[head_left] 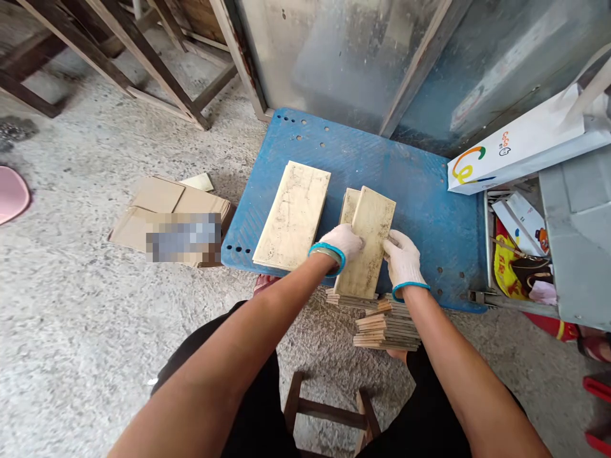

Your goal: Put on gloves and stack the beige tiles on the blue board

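Note:
Both my hands wear white gloves with blue cuffs. My left hand (340, 246) grips the left edge of a pale rectangular tile (368, 238), and my right hand (402, 257) grips its right edge. The tile is tilted above a blue board (429, 197). A second tile (349, 205) shows partly behind it. To the left, a small pile of pale tiles (292, 215) lies flat on the board. Below my wrists, a stack of several thin tiles (386, 324) rests on the floor.
A flattened cardboard box (167, 219) lies on the rough concrete floor at left. A white paper bag (520, 146) and a grey container with packets (520, 248) stand at right. Wooden frames (143, 57) and metal panels (363, 57) stand behind. A wooden stool (329, 410) is under me.

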Demonstrator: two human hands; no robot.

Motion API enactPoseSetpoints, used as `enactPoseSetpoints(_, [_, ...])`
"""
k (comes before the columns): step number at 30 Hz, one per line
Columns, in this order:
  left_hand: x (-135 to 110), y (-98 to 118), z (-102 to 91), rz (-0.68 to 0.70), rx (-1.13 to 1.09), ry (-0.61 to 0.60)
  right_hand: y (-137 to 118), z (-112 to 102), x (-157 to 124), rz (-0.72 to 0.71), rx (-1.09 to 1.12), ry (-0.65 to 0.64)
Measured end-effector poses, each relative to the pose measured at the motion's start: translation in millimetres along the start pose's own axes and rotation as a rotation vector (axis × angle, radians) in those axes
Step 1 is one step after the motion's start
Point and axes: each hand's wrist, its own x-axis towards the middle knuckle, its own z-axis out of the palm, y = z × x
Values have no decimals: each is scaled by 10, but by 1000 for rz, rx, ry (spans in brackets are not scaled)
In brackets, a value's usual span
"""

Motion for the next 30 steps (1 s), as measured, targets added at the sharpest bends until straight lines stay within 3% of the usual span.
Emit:
enactPoseSetpoints(3, [26,118,18,-27,31,88,-1,38,228,58,87,88])
enactPoseSetpoints(7, [113,137,-10,-69,28,104,65,117,423,26,10,143])
enactPoseSetpoints(13, [298,18,-1,-98,66,140,180,226,463,-9,-182,187])
enactPoseSetpoints(18, [328,41,9,-99,141,140,119,244,478,-74,-387,198])
enactPoseSetpoints(22, [325,110,-9,-57,164,340,25,278,411,-143,-573,172])
enactPoseSetpoints(25, [356,89,-12,-2,113,453,-18,289,348,-211,-629,251])
enactPoseSetpoints(28, [419,0,7,-48,40,373,2,255,314,-190,-601,372])
enactPoseSetpoints(30, [466,-58,32,-95,1,265,57,214,302,-109,-593,347])
